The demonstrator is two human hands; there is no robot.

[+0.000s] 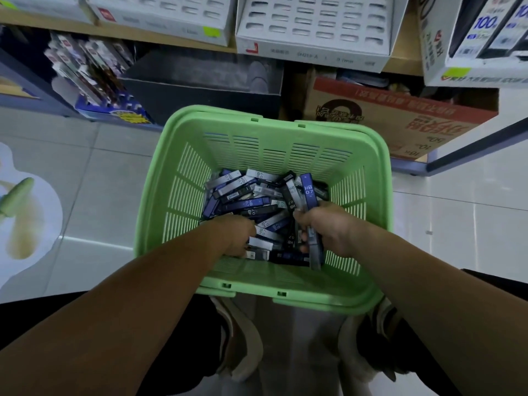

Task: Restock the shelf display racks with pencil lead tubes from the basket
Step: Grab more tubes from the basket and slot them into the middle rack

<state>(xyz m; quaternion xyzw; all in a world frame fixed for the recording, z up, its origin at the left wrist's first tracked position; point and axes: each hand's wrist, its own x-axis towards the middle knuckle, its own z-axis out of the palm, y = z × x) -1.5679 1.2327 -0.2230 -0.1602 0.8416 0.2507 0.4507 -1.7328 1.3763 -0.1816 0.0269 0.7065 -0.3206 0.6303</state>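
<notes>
While the right grip [328, 228] clasps a bundle of lead tubes [310, 194] inside the green basket [257, 130], the left grip [235, 235] digs into the pile [245, 202] (holding anything? cannot tell); best to square the bundle's ends before lifting.

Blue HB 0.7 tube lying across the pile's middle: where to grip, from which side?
Probably from above, fingers pinching the blue tube across its narrow width near mid-length: it lies flat on top of the pile, long edges exposed, ends crowded by neighbours.
</notes>
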